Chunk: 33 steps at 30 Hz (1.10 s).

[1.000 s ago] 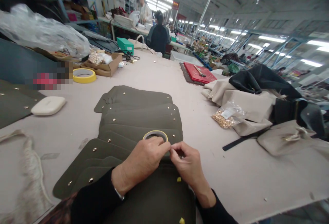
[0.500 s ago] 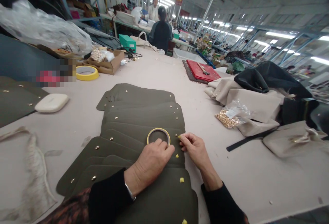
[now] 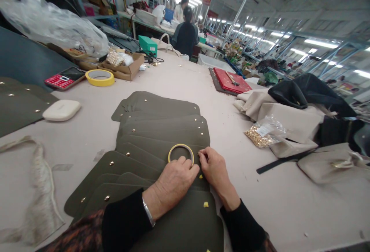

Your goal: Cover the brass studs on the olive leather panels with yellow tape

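Overlapping dark olive panels (image 3: 144,128) with metal snaps lie in a stack in front of me. My left hand (image 3: 175,180) is closed on a narrow roll of yellow tape (image 3: 170,154), which stands tilted above the panels. At the stack's right edge, my right hand (image 3: 214,167) pinches a small piece of yellow tape, mostly hidden by the fingertips. Those fingertips are down at the panel where a snap sat. Nearer to me, a yellow tape scrap (image 3: 206,204) and others sit along the same edge.
To the left are a white case (image 3: 61,110), a red-keyed calculator (image 3: 64,78), a wider yellow tape roll (image 3: 100,78) and a cardboard box (image 3: 131,69). On the right lie a red board (image 3: 229,79), a bag of gold fittings (image 3: 260,134) and beige bags (image 3: 289,119). Two people are farther back.
My right hand has brought its tape piece down onto the panel edge, its fingertips now covering the snap. My left hand keeps the tape roll. The view has shifted slightly.
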Tool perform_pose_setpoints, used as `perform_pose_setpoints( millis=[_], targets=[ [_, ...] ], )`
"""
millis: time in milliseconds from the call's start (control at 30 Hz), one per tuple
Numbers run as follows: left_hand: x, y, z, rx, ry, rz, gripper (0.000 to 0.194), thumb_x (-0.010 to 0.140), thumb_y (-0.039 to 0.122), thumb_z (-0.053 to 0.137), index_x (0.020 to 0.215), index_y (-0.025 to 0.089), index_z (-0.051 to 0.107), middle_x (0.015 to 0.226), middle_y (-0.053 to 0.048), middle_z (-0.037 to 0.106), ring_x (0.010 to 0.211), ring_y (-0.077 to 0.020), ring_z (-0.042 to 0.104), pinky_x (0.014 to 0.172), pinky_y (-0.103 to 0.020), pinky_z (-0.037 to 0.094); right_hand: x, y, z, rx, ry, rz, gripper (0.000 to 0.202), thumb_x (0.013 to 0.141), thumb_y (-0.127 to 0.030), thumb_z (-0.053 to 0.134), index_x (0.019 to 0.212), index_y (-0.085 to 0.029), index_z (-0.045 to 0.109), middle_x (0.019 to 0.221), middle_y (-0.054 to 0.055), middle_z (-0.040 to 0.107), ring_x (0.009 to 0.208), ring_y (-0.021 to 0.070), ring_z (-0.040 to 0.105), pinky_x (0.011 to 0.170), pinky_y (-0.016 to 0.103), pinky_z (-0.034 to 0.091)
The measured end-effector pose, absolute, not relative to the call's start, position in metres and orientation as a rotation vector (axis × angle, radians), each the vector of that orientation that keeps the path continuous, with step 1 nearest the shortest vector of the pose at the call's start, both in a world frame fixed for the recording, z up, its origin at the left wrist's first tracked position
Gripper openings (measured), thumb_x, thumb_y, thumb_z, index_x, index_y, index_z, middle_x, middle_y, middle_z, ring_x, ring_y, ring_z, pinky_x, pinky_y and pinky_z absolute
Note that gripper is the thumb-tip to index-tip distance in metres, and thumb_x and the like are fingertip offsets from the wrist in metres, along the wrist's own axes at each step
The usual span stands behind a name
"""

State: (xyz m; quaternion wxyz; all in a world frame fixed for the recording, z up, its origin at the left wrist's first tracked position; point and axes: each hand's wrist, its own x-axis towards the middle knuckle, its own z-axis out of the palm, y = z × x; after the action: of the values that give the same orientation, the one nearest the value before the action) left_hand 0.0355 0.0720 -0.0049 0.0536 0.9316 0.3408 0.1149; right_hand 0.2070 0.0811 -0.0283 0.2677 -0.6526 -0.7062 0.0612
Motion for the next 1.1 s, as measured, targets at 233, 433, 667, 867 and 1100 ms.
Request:
perform_pose_setpoints(
  millis=[233,433,667,867,1100],
  targets=[
    [0.033,0.072,-0.001,2.800,1.042,0.307,0.008,0.092,0.016,0.045,0.089,0.017,0.052,0.087,-0.005,0.058,0.079,-0.0211,0.052,0.066,-0.033,0.049,0.218,0.076,-0.016,-1.801,-1.771,0.205,0.033,0.086,-0.027,0.055,0.116,-0.016,0.050,0.066,-0.002,0.063,0.057,0.0154,0.060,0.060,0.026,0.046],
    [0.032,0.070,-0.004,2.789,1.059,0.343,0.005,0.090,0.014,0.048,0.089,0.017,0.053,0.087,-0.005,0.057,0.081,-0.0198,0.052,0.069,-0.031,0.048,0.222,0.071,-0.007,-1.407,-2.342,-0.117,0.021,0.091,-0.013,0.041,0.089,-0.017,0.062,0.087,0.009,0.064,0.086,0.0192,0.060,0.079,0.031,0.048],
    [0.021,0.089,-0.003,2.780,1.175,0.564,0.011,0.091,0.012,0.045,0.086,0.017,0.054,0.082,-0.004,0.057,0.077,-0.0181,0.052,0.065,-0.027,0.045,0.208,0.089,-0.009,-1.711,-2.325,-0.077,0.019,0.086,-0.011,0.046,0.082,-0.016,0.064,0.077,0.008,0.065,0.071,0.0186,0.060,0.069,0.028,0.047],
    [0.010,0.117,0.003,2.764,1.482,0.613,0.016,0.093,0.017,0.042,0.088,0.015,0.056,0.079,-0.007,0.058,0.079,-0.0206,0.051,0.067,-0.030,0.043,0.206,0.096,0.001,-1.934,-2.092,0.227,0.019,0.079,-0.014,0.052,0.076,-0.019,0.070,0.075,0.005,0.072,0.070,0.0182,0.065,0.067,0.026,0.045],
    [0.004,0.112,-0.001,2.764,1.336,0.652,0.017,0.094,0.018,0.039,0.090,0.017,0.056,0.076,-0.004,0.060,0.076,-0.0185,0.056,0.072,-0.031,0.046,0.205,0.068,0.018,-1.880,-2.156,0.483,0.025,0.074,-0.011,0.049,0.066,-0.021,0.070,0.065,0.001,0.070,0.060,0.0154,0.062,0.056,0.024,0.039]
  ],
)
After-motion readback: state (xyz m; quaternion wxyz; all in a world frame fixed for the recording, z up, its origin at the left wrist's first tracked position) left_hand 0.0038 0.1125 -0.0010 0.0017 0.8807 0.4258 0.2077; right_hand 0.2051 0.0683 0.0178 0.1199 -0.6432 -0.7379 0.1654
